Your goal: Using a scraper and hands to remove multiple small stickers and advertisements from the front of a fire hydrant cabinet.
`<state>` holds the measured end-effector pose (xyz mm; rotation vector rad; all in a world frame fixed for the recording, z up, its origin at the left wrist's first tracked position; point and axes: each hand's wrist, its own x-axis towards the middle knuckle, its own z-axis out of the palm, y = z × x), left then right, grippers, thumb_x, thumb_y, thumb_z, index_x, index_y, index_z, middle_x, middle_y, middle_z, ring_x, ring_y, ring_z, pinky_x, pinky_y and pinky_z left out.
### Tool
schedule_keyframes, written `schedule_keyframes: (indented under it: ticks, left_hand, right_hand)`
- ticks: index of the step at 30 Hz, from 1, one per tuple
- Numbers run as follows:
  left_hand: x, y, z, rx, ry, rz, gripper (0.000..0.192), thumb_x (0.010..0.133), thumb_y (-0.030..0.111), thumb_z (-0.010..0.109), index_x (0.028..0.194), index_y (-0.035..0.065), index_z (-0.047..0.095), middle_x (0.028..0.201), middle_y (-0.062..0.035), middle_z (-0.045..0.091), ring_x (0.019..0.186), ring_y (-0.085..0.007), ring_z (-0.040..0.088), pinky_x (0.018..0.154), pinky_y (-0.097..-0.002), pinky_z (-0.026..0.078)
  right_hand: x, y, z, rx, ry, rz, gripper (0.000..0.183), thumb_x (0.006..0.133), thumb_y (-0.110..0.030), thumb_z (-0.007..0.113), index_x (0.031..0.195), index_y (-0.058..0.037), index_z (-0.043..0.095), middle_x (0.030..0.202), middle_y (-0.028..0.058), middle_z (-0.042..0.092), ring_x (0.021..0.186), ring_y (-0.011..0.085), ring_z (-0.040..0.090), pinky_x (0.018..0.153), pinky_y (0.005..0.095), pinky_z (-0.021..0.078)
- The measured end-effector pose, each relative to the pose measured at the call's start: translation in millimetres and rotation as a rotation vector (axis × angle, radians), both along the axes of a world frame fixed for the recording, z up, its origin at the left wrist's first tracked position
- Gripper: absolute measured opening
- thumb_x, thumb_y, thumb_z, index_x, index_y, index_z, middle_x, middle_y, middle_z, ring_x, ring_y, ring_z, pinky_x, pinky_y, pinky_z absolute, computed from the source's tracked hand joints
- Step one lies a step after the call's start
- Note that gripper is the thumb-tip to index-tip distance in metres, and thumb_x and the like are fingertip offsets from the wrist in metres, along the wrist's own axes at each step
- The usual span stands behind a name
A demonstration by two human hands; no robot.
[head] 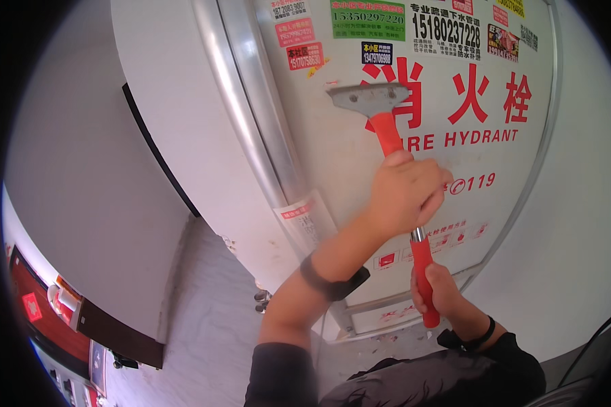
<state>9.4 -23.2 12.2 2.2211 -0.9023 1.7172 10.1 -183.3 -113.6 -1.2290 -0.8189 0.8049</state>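
Observation:
A long-handled scraper (369, 97) with a wide grey metal head lies against the white fire hydrant cabinet door (331, 163), over part of the first large red character. My left hand (410, 191) is closed around the upper part of its red handle, just above a short chrome section. Lower down, my right hand (436, 290) grips the red lower end. Above the head, several advertising stickers with writing are stuck on the door, among them a green sticker (369, 20), a small dark sticker (377, 53) and a red sticker (305, 56) with a torn yellow scrap below it.
A metal frame (554, 102) borders the door, and a paper notice (305, 219) hangs by its left edge. Small scraps (387, 341) lie on the floor below. To the left are a grey floor (209, 305) and a red door (51, 300). A dark cable (595, 338) runs at the lower right.

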Motion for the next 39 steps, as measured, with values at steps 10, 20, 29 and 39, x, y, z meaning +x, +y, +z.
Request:
schedule_keyframes:
  ticks: [10, 20, 29, 39]
  left_hand:
    - [-4.0, -3.9, -5.5, -0.023, -0.014, -0.010, 0.019, 0.059, -0.002, 0.054, 0.073, 0.0105, 0.056, 0.054, 0.0004, 0.044, 0.042, -0.0156, 0.037, 0.054, -0.0270, 0.030]
    - [2.6, -6.2, -9.9, -0.029, -0.039, -0.038, 0.018, 0.058, -0.002, 0.054, 0.072, 0.0099, 0.056, 0.053, 0.0008, 0.043, 0.042, -0.0155, 0.037, 0.054, -0.0266, 0.030]
    - [-4.6, -5.8, -9.8, -0.036, -0.015, -0.021, 0.019, 0.059, -0.003, 0.053, 0.073, 0.0102, 0.056, 0.052, 0.0006, 0.042, 0.043, -0.0158, 0.037, 0.054, -0.0271, 0.029]
    - [-4.2, -1.2, -6.8, -0.044, 0.020, -0.035, 0.020, 0.059, -0.003, 0.053, 0.073, 0.0104, 0.056, 0.053, 0.0007, 0.042, 0.043, -0.0162, 0.038, 0.055, -0.0279, 0.031]
  right_hand:
    - [-0.4, -1.4, -1.4, 0.013, -0.002, -0.006, 0.043, 0.088, -0.044, 0.030, 0.080, -0.0034, 0.041, 0.049, 0.0069, 0.045, 0.035, 0.0133, 0.040, 0.036, 0.0249, 0.0352]
    - [-1.0, -4.6, 0.0, 0.014, 0.028, -0.016, 0.044, 0.088, -0.044, 0.030, 0.079, -0.0033, 0.042, 0.048, 0.0072, 0.044, 0.035, 0.0131, 0.040, 0.036, 0.0247, 0.0351]
    - [-2.8, -3.3, -0.7, 0.028, 0.026, 0.006, 0.046, 0.088, -0.046, 0.030, 0.079, -0.0032, 0.042, 0.048, 0.0069, 0.045, 0.035, 0.0129, 0.040, 0.035, 0.0250, 0.0352]
    - [-8.0, -4.1, -2.4, -0.005, 0.013, 0.002, 0.046, 0.088, -0.045, 0.029, 0.079, -0.0024, 0.042, 0.049, 0.0064, 0.045, 0.036, 0.0127, 0.041, 0.036, 0.0251, 0.0362]
